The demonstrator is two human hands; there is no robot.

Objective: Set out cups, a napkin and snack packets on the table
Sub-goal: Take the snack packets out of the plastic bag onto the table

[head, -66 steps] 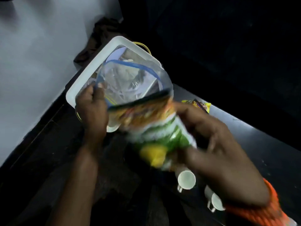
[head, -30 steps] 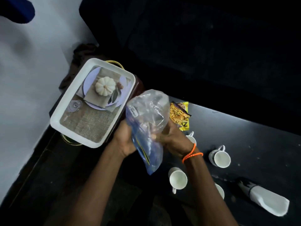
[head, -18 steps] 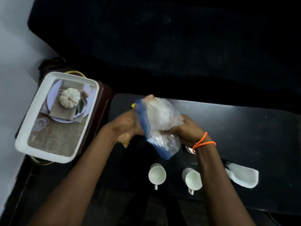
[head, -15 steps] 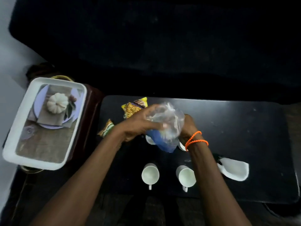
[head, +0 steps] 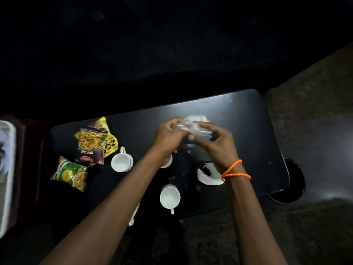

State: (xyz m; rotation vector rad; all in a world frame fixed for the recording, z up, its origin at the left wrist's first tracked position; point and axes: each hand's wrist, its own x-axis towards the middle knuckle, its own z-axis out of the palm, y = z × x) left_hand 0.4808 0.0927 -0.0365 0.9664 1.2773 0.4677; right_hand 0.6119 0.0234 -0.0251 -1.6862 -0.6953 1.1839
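Note:
My left hand (head: 168, 135) and my right hand (head: 217, 144) together hold a crumpled clear plastic bag (head: 194, 124) with a blue strip over the middle of the black table (head: 248, 121). At the table's left lie a yellow-and-maroon mixture packet (head: 92, 144), a yellow packet (head: 110, 145) under it and a green-and-yellow packet (head: 69, 173). A white cup (head: 121, 162) stands beside them, another white cup (head: 170, 197) stands near the front edge, and a third cup (head: 168, 162) is mostly hidden by my left forearm. A white napkin (head: 209, 175) lies under my right wrist.
A white tray (head: 8, 169) on a dark red stand sits off the table's left end, cut by the frame edge. A dark sofa fills the space behind the table. Brown carpet lies to the right and in front.
The view has swung right along the table. Both hands have moved right with the bag and squeezed it smaller. The packets lie on the table instead of in my hands.

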